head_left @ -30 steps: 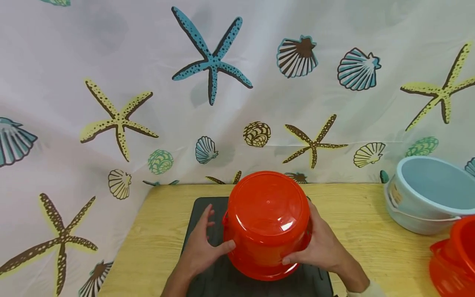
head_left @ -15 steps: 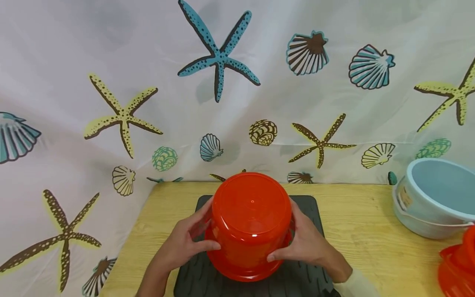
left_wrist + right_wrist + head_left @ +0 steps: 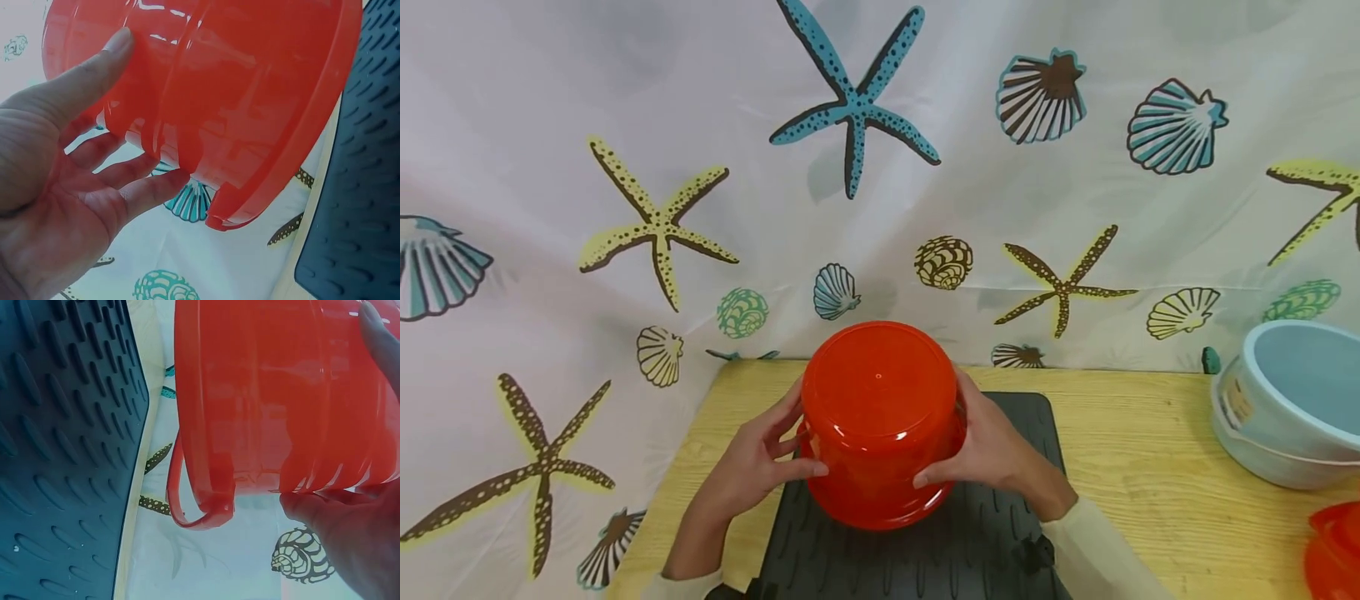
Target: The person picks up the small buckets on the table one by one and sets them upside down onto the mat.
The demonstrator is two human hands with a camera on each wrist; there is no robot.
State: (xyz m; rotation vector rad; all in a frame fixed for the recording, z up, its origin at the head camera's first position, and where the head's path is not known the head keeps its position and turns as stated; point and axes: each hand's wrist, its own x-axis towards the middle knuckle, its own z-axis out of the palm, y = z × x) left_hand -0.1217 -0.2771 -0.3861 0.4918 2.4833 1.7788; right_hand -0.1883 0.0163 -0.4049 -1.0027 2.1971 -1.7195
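Note:
A red plastic bucket (image 3: 880, 383) is upside down, its base facing up and its open rim towards the black mat (image 3: 1015, 517). Both wrist views show a gap between that rim and the mat. On the left side my left hand (image 3: 756, 467) grips the bucket wall, thumb in front and fingers behind. Opposite it, my right hand (image 3: 992, 442) holds the wall with its thumb along the front. The bucket's red handle (image 3: 175, 481) hangs at the rim in the right wrist view. Inside the bucket is hidden.
A pale blue bucket (image 3: 1285, 425) stands at the right of the wooden table (image 3: 1142, 467). Nearer on that side is another red bucket (image 3: 1333, 554), cut off by the frame edge. A white curtain (image 3: 737, 208) with starfish and shells hangs behind the table.
Both hands have moved left and slightly upward in the view with the red bucket. The left hand has closed onto its side from standing partly apart. The head view has shifted somewhat.

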